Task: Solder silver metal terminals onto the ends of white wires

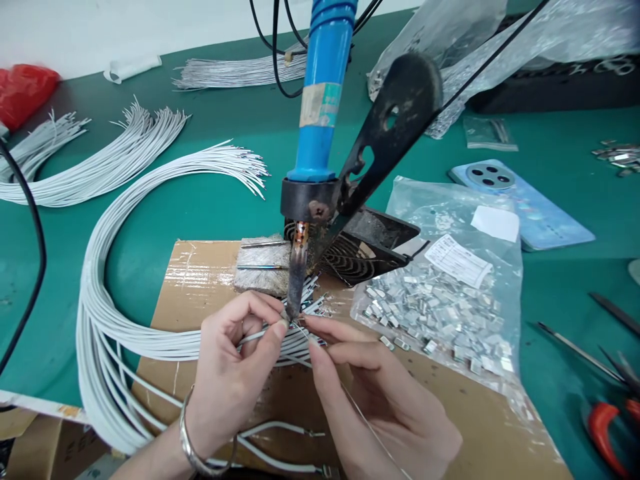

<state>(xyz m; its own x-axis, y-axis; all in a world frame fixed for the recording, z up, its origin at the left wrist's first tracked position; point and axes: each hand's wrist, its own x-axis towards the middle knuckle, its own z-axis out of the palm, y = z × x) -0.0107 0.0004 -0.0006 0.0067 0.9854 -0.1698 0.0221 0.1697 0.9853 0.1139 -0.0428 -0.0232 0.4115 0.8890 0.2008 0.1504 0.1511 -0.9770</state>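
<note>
The left hand (230,380) pinches a white wire (253,337) between thumb and forefinger, holding its end against the tip of the fixed blue soldering iron (320,100). The right hand (385,407) has its fingers pressed on a thin solder strand (360,409) that meets the same tip. All this sits above the cardboard (200,267) on the green counter (225,200).

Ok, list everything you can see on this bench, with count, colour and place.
Blue-handled soldering iron: one, blue and black, mounted tip down at centre.
White insulated wires: several bundles, white, left and far side.
Clear plastic bag of metal clips: one, silvery contents, right of centre.
Pale blue phone: one, face down, far right.
Brown cardboard sheet: one, under the hands.
Red-handled tool: one, lower right corner.
Green table top: one, underneath.
Left hand: pinching a white wire end at the iron's tip.
Right hand: pinching a thin silver solder wire.
</note>
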